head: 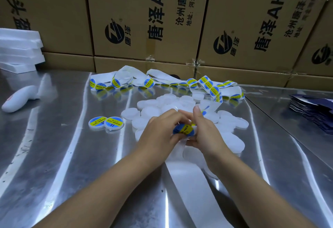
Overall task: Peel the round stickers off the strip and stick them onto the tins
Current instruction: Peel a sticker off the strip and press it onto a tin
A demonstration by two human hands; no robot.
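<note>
Two hands meet over the near middle of the bench (59,164), and between them sits a blue-and-yellow sticker (184,129). The left hand (161,132) is curled with its fingertips on the sticker's left edge; the right hand (205,130) pinches the right side, thumb raised. Whether a tin already sits under the sticker I cannot tell, since the fingers hide what lies beneath. Spent backing strip (191,179), bare white, trails from under the hands toward the near edge.

My reading is that this is the peel-or-press step for one sticker: either it is coming off the strip or going down onto a lid. The next move likely calls for centring the sticker on a tin and smoothing it flat from one edge across, so no crease forms.

Just behind and around the hands lies the pile of unlabelled white tins (173,105), many overlapping, some running down the right side. Left of the pile, well apart from it, two finished tins (106,123) lie touching each other, labels up. That left stretch of steel offers open room for setting down more finished ones.

Farther back the loaded sticker strip (203,83) loops loosely across the bench, close to the cartons (144,20) that wall the far side. A seam in the bench top runs diagonally at right, with dark packets (313,114) stacked beyond it. A white handheld object (19,99) and foam trays (19,49) sit far left.
</note>
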